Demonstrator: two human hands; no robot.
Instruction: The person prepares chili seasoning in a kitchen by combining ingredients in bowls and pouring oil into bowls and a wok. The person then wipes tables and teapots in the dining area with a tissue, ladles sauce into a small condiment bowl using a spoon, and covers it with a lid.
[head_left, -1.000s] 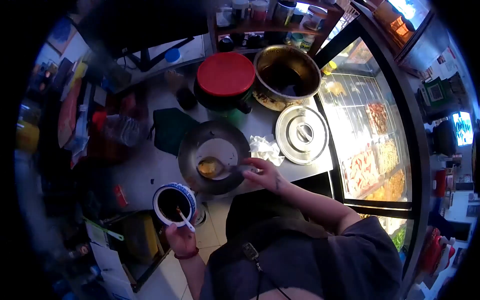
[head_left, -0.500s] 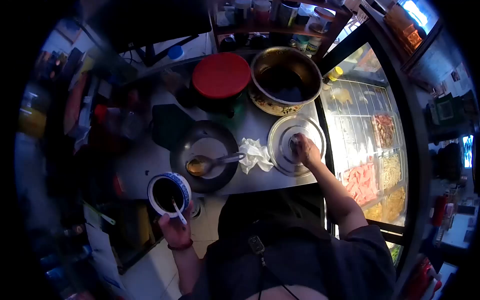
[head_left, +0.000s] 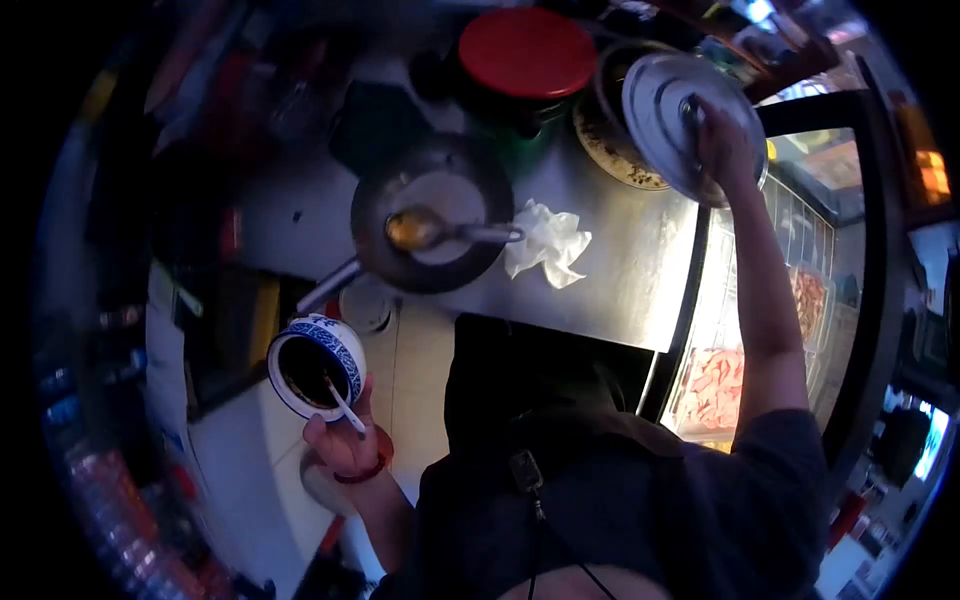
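Observation:
My left hand is closed on a blue-and-white bowl held off the near side of the counter. Dark liquid fills part of the bowl, and a white spoon leans in it. My right hand grips the knob of a round metal lid. The lid is tilted over the right part of a metal pot, hiding most of it; whether they touch I cannot tell. Near my left hand, a dark wok rests on the counter with a ladle lying in it.
Crumpled white tissue lies on the steel counter right of the wok. A red lid tops a dark container at the back. On the right stands a lit display case with trays of sliced pink meat.
My right hand has lifted the metal lid off the counter and carried it back to the pot. The view has shifted, and my left hand still holds the bowl, now tilted more.

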